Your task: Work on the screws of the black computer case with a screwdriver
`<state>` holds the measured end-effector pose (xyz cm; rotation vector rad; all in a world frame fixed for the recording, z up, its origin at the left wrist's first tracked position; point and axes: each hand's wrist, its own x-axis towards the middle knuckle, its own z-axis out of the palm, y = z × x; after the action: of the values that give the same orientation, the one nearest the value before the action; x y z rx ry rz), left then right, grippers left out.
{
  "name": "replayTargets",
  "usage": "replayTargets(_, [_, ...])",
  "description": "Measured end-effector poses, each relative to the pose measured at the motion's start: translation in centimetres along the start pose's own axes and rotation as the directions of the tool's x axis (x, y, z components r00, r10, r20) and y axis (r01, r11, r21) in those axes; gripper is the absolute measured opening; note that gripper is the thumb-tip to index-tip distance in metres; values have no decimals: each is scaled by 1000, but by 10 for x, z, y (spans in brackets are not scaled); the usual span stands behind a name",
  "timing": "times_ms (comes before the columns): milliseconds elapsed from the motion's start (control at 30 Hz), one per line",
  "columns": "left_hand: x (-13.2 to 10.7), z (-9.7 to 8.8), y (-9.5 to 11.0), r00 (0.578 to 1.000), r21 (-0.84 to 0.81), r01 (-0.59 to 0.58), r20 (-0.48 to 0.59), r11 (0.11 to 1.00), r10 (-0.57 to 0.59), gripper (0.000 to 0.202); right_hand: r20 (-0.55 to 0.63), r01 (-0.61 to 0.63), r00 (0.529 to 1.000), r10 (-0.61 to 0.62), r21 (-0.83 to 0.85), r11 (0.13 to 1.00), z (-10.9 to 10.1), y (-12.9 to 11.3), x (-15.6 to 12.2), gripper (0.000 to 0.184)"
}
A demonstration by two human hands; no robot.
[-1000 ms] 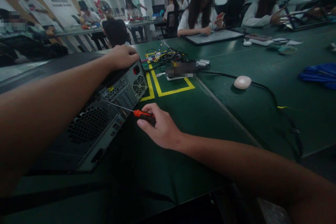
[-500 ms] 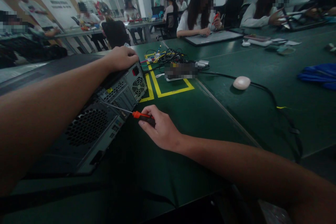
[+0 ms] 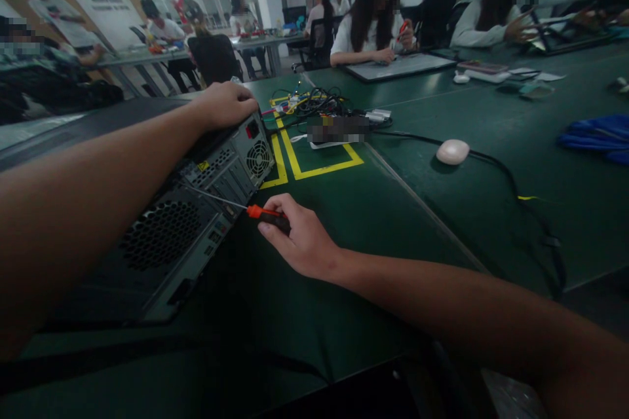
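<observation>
the right hand [image 3: 302, 242] is curling tight around the orange-and-black handle of a screwdriver [image 3: 265, 213], its thin shaft reaching left to the rear panel of the computer case [image 3: 196, 209] lying on its side. the left hand [image 3: 227, 105] is resting palm-down, fingers bent, on the case's far top edge, on the green table [image 3: 393, 209].

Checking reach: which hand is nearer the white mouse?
Right. The right hand, holding the screwdriver, is left of the mouse; the left hand rests farther left atop the computer case.

both forearms are bare, as are the left hand [image 3: 227, 105] and right hand [image 3: 301, 243].
</observation>
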<state>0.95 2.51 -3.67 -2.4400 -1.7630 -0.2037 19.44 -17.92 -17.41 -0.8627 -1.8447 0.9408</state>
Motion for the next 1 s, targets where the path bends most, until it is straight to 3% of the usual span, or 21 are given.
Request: replayTargets(1000, [-6, -4, 8, 1000, -14, 14, 9, 1000, -14, 59, -26, 14, 1000, -14, -18, 1000, 0, -2, -1, 17])
